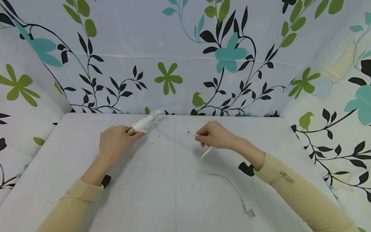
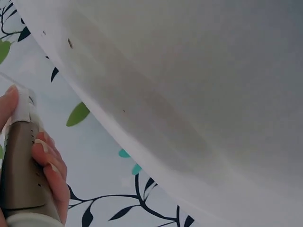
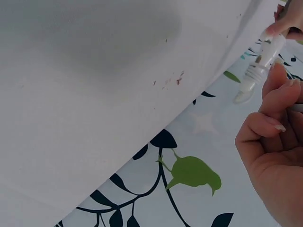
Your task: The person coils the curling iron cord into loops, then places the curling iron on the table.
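My left hand [image 1: 114,141] grips the brown end of a slim cylindrical device with a white front part [image 1: 143,124]. In the left wrist view my fingers curl around its brown body [image 2: 23,161], which has small dark dots. Turns of white cable are wound round the white part, near the tip. From there a thin stretch runs across to my right hand [image 1: 217,135], which pinches it between thumb and fingers. Below that hand hangs more white cable [image 1: 206,152], and a USB plug [image 1: 250,213] is at its lower end. The right wrist view shows the wound turns [image 3: 255,73] up close.
A white-covered table [image 1: 162,193] lies under both hands, with small dark specks [image 3: 178,81] scattered on it. Behind its far edge hangs a leaf-patterned cloth [image 1: 185,93], and more of it flanks both sides. Black pieces [image 1: 246,169] sit at both wrists.
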Demonstrator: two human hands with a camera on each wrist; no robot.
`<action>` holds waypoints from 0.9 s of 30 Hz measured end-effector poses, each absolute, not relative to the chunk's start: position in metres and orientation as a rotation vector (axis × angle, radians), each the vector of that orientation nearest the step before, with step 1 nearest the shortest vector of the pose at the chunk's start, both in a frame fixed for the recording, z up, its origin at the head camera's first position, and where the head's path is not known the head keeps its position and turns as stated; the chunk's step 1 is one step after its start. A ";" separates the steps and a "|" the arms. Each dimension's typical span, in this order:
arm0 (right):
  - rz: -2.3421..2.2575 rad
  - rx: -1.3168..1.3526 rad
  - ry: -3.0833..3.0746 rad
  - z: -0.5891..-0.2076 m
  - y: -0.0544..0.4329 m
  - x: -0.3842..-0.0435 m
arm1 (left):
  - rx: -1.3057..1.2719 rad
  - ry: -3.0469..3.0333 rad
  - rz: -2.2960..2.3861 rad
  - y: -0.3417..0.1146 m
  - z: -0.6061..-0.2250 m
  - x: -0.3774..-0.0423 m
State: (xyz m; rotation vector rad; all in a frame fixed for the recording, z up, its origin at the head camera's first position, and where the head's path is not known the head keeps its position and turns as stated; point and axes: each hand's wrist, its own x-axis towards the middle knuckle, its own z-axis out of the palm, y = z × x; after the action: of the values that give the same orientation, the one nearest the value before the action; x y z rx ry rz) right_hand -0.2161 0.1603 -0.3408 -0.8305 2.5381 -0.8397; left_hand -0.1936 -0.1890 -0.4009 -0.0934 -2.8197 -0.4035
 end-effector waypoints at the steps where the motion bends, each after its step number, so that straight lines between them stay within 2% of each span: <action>1: -0.847 -0.854 2.535 -0.340 0.161 -0.216 | -0.095 -2.826 -0.403 -0.190 -0.401 -0.194; 5: -0.900 -0.999 2.541 -0.336 0.161 -0.214 | -0.117 -2.855 -0.386 -0.189 -0.403 -0.195; 19: -0.838 -1.891 2.903 -0.333 0.161 -0.224 | -0.305 -2.829 -0.300 -0.178 -0.408 -0.188; 27: -0.729 -2.126 3.113 -0.324 0.162 -0.234 | -0.573 -2.697 -0.145 -0.175 -0.413 -0.183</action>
State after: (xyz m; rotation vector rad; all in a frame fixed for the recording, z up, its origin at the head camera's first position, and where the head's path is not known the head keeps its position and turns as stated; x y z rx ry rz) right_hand -0.2342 0.1621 -0.3237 -2.1261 3.1128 -0.7288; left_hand -0.1828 -0.1746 -0.4130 -0.5733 -2.6975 -0.1454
